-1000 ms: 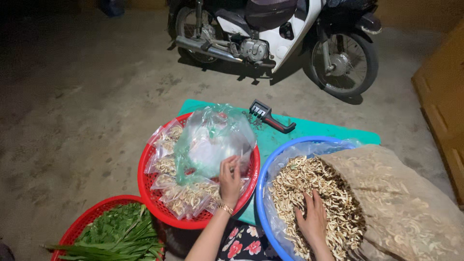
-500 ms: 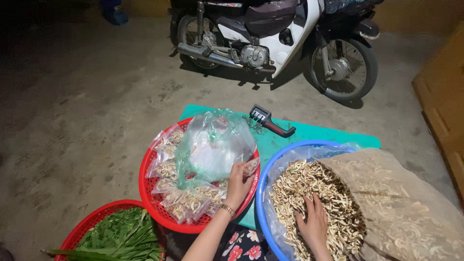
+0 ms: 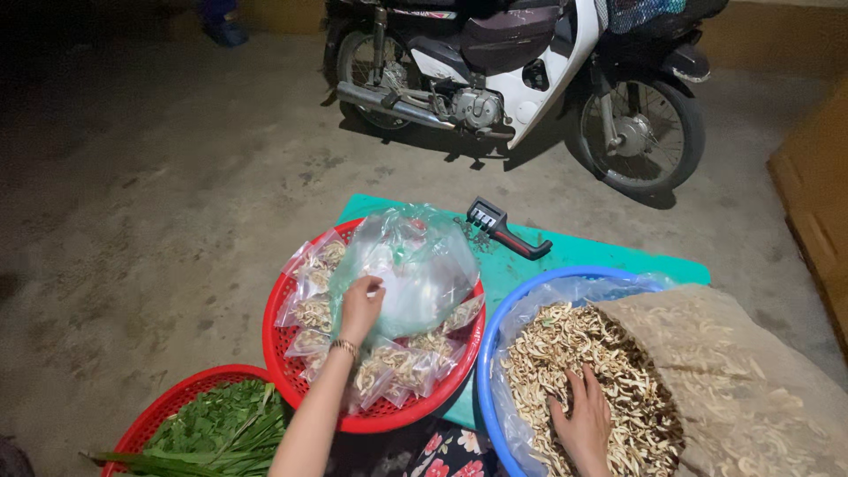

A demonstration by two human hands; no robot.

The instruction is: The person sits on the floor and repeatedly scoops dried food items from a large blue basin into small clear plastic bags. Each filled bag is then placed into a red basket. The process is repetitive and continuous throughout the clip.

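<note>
At the bottom right of the frame, the right hand (image 3: 585, 422) is laid flat, fingers spread wide, on the heap of pale dried slices (image 3: 565, 353) inside the blue basin (image 3: 488, 371), which is lined with clear plastic and half covered by a coarse sack (image 3: 751, 380). A modest scoop is best gathered from the near edge, so that nothing is spilled over the rim. Just left of centre, the left hand (image 3: 360, 307) is closed in a pinch on the rim of a large clear plastic bag (image 3: 415, 265), which is held above the red basket (image 3: 389, 415) of small filled packets (image 3: 397, 367). The bag mouth is best kept lifted and opened toward the basin. At the lower left, a second red basket (image 3: 168, 411) of green leaves (image 3: 225, 433) is seen. Further up, a black-and-red hand tool (image 3: 503, 228) is laid on the teal mat (image 3: 609, 256), and a parked motorbike (image 3: 521, 79) is seen at the top.
</note>
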